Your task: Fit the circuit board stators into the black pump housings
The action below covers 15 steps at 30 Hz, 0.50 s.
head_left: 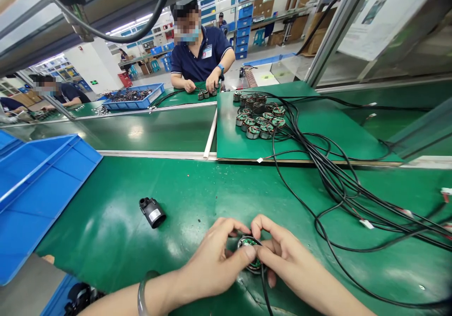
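Both my hands meet around a small round motor stator with a green circuit board [249, 243] low in the middle of the head view. My left hand [218, 255] grips its left side, the thumb lying across the board. On the other side, my right hand [282, 255] pinches the rim near where a black cable leaves and runs down toward me. Fingers cover part of the board. Left of my hands, a black cylindrical housing [152, 212] with a white label lies on the green table [190, 189].
Several similar stators [261, 118] sit on a raised green board [332, 118], their black cables [318, 174] trailing right across the table. A blue bin [42, 174] stands at the left. Across the line, a person [201, 52] handles parts beside a blue tray [134, 100].
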Each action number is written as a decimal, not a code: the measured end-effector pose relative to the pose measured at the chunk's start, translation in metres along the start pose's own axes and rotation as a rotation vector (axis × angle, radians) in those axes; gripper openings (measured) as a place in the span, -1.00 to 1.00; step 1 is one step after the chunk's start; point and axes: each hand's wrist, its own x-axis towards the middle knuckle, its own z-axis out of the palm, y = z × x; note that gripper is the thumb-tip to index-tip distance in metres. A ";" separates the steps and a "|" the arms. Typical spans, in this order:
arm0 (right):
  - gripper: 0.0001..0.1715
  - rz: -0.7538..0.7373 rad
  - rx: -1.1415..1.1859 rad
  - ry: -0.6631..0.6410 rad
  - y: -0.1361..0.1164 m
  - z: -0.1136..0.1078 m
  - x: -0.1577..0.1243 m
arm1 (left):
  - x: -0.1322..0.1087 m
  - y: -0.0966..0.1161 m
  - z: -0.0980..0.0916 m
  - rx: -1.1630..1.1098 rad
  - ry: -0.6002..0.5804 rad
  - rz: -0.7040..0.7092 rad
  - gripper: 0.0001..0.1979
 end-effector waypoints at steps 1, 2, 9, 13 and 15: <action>-0.68 -0.001 0.009 0.004 0.001 0.001 0.001 | -0.001 -0.001 0.000 -0.044 -0.030 -0.049 -0.62; -0.67 -0.003 0.015 0.006 0.002 0.002 0.001 | -0.002 -0.001 0.000 -0.115 -0.066 -0.109 -0.55; -0.67 0.000 -0.028 -0.032 -0.001 0.002 0.001 | 0.003 0.009 0.003 -0.496 -0.103 -0.355 -0.48; -0.61 0.004 -0.101 -0.055 -0.009 0.000 0.001 | 0.005 0.013 0.003 -0.518 -0.105 -0.337 -0.53; -0.58 0.010 -0.125 -0.069 -0.013 -0.001 0.000 | 0.006 0.014 0.002 -0.517 -0.106 -0.358 -0.58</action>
